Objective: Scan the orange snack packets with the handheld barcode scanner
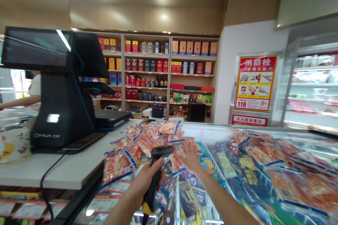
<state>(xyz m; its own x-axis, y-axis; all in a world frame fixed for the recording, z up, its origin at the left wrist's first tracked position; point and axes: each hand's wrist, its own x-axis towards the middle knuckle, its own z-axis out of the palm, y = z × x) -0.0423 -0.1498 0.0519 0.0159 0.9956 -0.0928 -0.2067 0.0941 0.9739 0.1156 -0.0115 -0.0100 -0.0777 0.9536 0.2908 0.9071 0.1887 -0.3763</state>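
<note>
My left hand [142,181] is wrapped round the handle of a black and yellow barcode scanner [160,151], its head pointing up and away from me. To its right, my right hand [189,156] is stretched out with its fingers apart, over or against a clear pack of pinkish-orange food [177,164]. I cannot tell whether it grips that pack. Several similar packs with blue edges [148,137] lie heaped beyond the scanner, on the glass top of a freezer [177,200]. Colourful packaged goods show through the glass.
On the left, a dark checkout terminal [63,112] stands on a white counter [79,170], with a cable [44,182] hanging down. More packs [295,179] lie on the right side of the freezer. Shelves of boxes [148,65] line the back, and another person's arm [19,102] shows at far left.
</note>
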